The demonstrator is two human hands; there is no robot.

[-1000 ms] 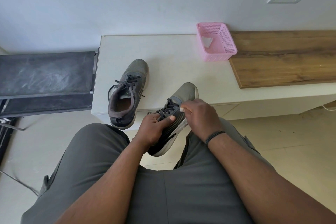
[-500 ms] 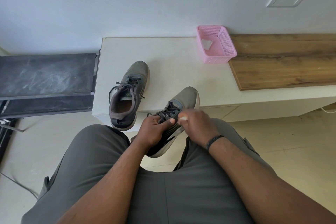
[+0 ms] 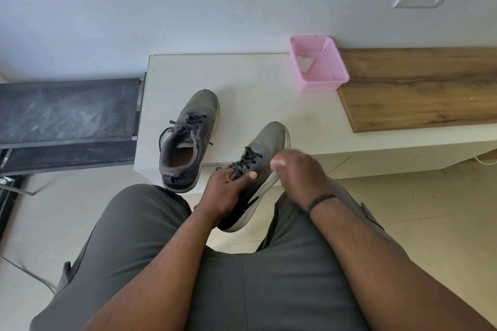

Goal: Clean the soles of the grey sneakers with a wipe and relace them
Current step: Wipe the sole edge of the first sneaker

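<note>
Head view shows the right hand (image 3: 301, 180), blurred with motion, lower along the side of the held grey mesh sneaker with a pale foam sole (image 3: 265, 166) than it was a second ago, when it sat up by the laces. Its fingers are curled, and a small white scrap, likely the wipe (image 3: 277, 162), shows at their tips, pinched against the sole's edge. This reads as a wiping stroke along the sole rim, so cleaning seems under way and relacing not yet begun.

The left hand (image 3: 228, 193) keeps its grip on the same sneaker, thumb across the black laces, fingers wrapped under the body, holding it tilted above the lap, toe over the front edge of the white smooth desk (image 3: 242, 80).

A second grey mesh sneaker with black laces (image 3: 188, 140) stands upright on the desk, just left of the held one, its laces loose. Farther back, a pink perforated plastic basket (image 3: 336, 67) holds a crumpled white piece and touches a brown wood-grain board (image 3: 416, 88).
</note>
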